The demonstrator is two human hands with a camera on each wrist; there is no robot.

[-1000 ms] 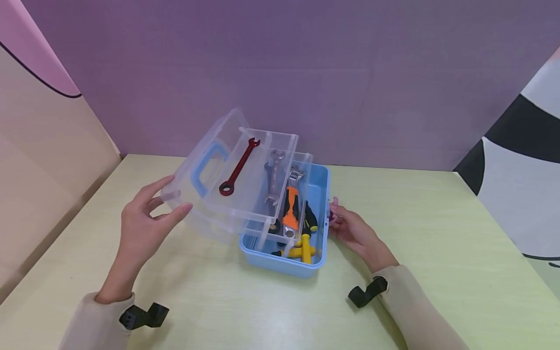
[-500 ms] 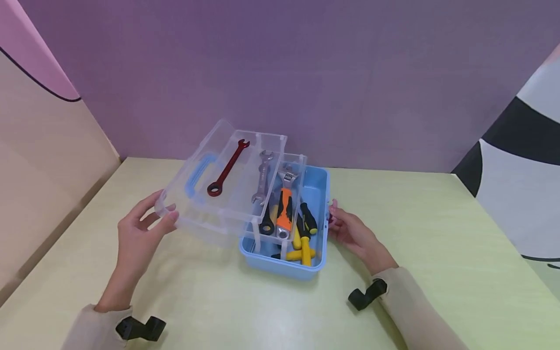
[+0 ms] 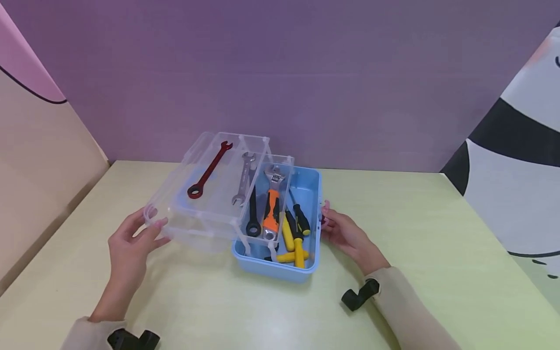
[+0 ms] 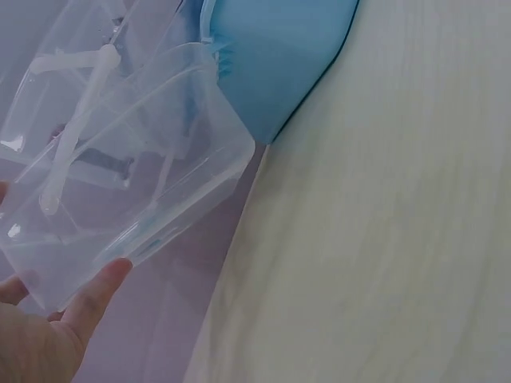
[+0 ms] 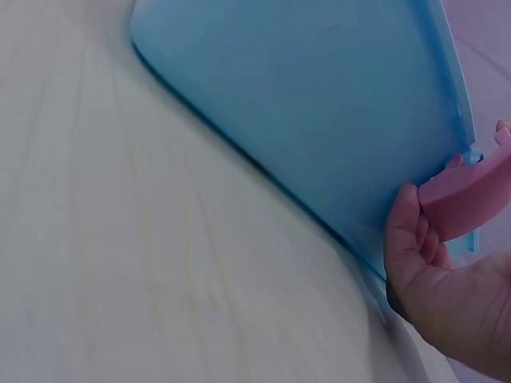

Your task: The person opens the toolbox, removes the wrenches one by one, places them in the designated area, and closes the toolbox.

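Left hand point(image 3: 131, 243), fingers clamped on the corner of the clear lid point(image 3: 170, 221), should lower it gently while the right hand point(image 3: 345, 233), fingers pinching the pink latch point(image 5: 467, 195), steadies the blue toolbox point(image 3: 280, 267) on the counter point(image 3: 415, 243), keeping the red wrench point(image 3: 207, 170) settled in its tray.

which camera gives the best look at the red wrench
The head view: the red wrench lies in full sight in the clear lid. The left wrist view shows only clear plastic with blurred shapes, and the right wrist view shows none of it.
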